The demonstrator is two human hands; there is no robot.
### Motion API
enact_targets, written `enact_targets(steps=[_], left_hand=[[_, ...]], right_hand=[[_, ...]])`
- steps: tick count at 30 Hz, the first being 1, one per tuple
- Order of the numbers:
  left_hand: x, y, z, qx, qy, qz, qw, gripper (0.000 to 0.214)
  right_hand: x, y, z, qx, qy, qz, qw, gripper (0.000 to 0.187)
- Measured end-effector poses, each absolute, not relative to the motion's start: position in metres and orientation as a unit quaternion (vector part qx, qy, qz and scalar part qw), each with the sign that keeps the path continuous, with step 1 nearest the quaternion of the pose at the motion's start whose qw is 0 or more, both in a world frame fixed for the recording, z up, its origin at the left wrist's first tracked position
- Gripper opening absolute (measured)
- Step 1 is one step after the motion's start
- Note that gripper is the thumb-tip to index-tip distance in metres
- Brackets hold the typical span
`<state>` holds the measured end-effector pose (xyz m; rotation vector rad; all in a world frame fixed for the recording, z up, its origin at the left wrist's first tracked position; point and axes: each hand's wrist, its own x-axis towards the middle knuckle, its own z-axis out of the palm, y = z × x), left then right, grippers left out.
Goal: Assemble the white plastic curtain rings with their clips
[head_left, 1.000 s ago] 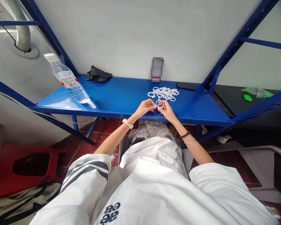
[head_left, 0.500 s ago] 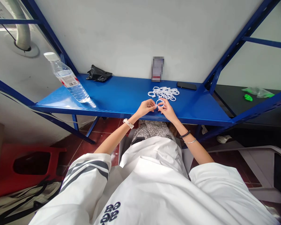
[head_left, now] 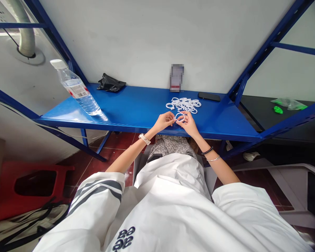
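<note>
Count first. You've got two hands in play, one white loop (head_left: 176,115) between them. It sits over the near edge of the one blue table (head_left: 136,108), just in front of one heap of white loops (head_left: 187,103). The heap is too tangled to count; one round loop shows at its left end.

Grip: your left hand (head_left: 163,121) pinches the held loop at its left side, fingertips together. Your right hand (head_left: 189,125) has it on the far right side, fingers curled around. Neither is released. Exact finger contact is too small to read.

Also on the table: one clear bottle (head_left: 78,92) with a white cap at left, one black bag (head_left: 110,83) at the back, one pixelated upright object (head_left: 176,77) behind the heap, one dark phone (head_left: 209,96) lying flat to the heap's right. On your wrists: one pale watch (head_left: 144,139) left, two bracelets (head_left: 209,154) right.

Versus one second ago: the loop in your fingers shows rounder and more open; then it looked flatter. Your left hand sits a touch further right and lower. Both hands stay on the loop. Heap, bottle, bag and phone are where they were.
</note>
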<state>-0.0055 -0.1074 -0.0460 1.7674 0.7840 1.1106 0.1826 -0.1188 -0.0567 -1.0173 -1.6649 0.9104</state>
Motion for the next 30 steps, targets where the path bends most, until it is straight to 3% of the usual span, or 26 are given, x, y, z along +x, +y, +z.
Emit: enact_targets(steps=[13,21,30], left_hand=[[-0.008,-0.114,-0.043,0.717,0.323,0.428,0.446,0.049],[-0.030,-0.140,-0.047,0.712,0.341,0.429,0.439,0.047],[-0.032,-0.136,-0.051,0.723,0.335,0.424,0.430,0.051]], right_hand=[[0.183,-0.123,-0.052,-0.426,-0.673,0.398,0.455,0.064],[0.176,-0.142,-0.044,-0.411,-0.759,0.348,0.366,0.047],[0.181,-0.138,-0.040,-0.397,-0.778,0.347,0.343,0.046]])
